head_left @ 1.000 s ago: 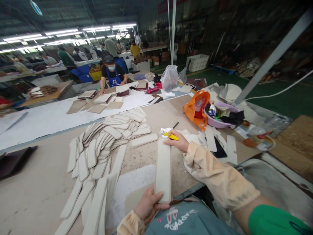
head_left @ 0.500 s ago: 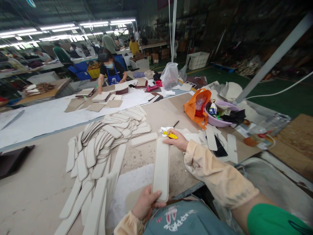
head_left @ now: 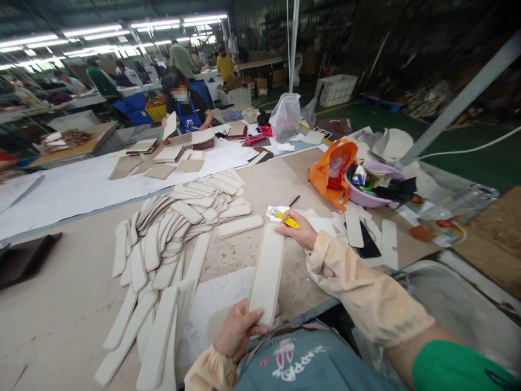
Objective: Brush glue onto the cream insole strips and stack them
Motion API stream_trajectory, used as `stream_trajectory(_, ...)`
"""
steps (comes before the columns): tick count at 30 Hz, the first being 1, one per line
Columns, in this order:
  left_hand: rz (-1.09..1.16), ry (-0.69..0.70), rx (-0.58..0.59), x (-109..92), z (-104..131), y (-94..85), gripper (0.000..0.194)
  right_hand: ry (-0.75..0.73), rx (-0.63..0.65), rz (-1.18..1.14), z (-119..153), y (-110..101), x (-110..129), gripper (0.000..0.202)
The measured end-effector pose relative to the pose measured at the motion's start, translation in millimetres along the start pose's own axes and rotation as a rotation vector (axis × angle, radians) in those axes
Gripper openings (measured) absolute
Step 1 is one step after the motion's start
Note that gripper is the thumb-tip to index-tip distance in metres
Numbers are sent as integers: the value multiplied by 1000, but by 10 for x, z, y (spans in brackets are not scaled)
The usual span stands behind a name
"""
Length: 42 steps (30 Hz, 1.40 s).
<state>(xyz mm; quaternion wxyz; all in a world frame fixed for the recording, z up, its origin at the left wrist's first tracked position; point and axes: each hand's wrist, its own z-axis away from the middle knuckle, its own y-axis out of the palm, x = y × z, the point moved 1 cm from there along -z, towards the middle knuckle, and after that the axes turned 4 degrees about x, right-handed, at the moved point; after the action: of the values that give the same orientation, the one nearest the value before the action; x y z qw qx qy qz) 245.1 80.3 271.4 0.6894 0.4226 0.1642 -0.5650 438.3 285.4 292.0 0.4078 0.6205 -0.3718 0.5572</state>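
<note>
Left hand (head_left: pixel 237 332) pinching near end of long white strip (head_left: pixel 266 273), right hand (head_left: pixel 300 232) gripping yellow tool (head_left: pixel 290 221) at far end. Big strip pile (head_left: pixel 179 228) just beside, on table (head_left: pixel 57 309).

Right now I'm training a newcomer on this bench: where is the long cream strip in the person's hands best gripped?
By its near short end, from below, where the left hand pinches the cream strip. It is long, flat and narrow, pointing away, so an end grip leaves its face bare toward the right hand with the yellow tool.
</note>
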Motion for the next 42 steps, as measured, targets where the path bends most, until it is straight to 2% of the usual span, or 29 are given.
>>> stream_trajectory(4, 58, 32, -146, -3, -44, -93, 38, 44, -46, -58, -6, -28, -86, 47)
stream_trajectory(13, 49, 115, -344, -36, -140, -268, 32, 58, -128, 4, 3, -84, -322, 45)
stream_trajectory(18, 88, 141, -446, -115, -241, -479, 30, -25, -178, 326, 16, -102, -419, 36)
stream_trajectory(23, 7, 112, -525, -304, -450, -848, 33, 15, -155, 614, 20, -3, -604, 28)
stream_trajectory(28, -100, 87, -550, -617, -849, -1280, 35, 14, -170, 703, -167, 118, -861, 21)
stream_trajectory(36, -435, 164, -644, -1160, -1825, -1966, 27, -3, -240, 923, -827, 278, -1151, 19)
stream_trajectory(39, -611, 169, -689, -1330, -2140, -2146, 25, 6, -237, 980, -1060, 317, -1305, 16)
stream_trajectory(42, -773, 162, -722, -1458, -2370, -2250, 25, 46, -235, 1020, -1239, 338, -1448, 14)
